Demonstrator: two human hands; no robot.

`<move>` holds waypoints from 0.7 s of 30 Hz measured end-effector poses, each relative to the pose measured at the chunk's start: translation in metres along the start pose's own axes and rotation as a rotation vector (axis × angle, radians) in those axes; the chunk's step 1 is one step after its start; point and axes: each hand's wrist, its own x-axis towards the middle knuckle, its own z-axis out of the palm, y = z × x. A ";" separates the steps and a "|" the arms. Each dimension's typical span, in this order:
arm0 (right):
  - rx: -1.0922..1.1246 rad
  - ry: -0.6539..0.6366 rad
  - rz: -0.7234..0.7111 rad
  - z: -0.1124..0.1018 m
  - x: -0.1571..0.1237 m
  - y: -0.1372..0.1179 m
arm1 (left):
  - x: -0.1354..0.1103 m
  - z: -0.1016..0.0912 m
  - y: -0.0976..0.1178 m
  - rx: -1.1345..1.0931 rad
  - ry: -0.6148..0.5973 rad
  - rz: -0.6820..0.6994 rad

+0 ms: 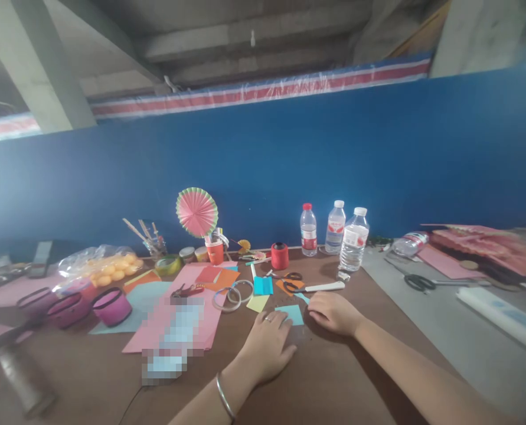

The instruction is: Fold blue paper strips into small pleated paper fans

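My left hand, with a ring and a silver bangle, rests low over the brown table. Its fingers stretch forward and the thumb is apart. The fingertips lie at the left edge of a light blue paper square. My right hand is just right of that square, its fingers curled in towards the tabletop. A small light blue scrap shows by its fingertips; whether they grip it is hidden. Beyond the hands are a white-handled cutter, scissors, a bright blue paper piece and a yellow paper square.
Three water bottles and a red thread spool stand at the back. A pink paper fan rises from a red cup. Two rings of tape, pink paper and purple rolls lie left. More scissors lie right.
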 end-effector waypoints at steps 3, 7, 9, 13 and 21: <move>0.064 0.033 0.123 0.001 0.001 0.003 | 0.012 0.006 -0.001 0.008 0.013 -0.039; 0.143 0.074 0.259 0.001 0.006 0.006 | 0.034 0.011 -0.005 0.004 0.014 -0.094; 0.176 0.090 0.301 0.001 0.010 0.008 | 0.044 0.013 -0.009 0.010 0.026 -0.118; 0.220 0.144 0.360 0.005 0.018 0.018 | 0.059 0.018 -0.016 0.020 0.060 -0.167; 0.446 0.382 0.514 0.013 0.038 0.027 | 0.080 0.024 -0.015 0.057 0.198 -0.174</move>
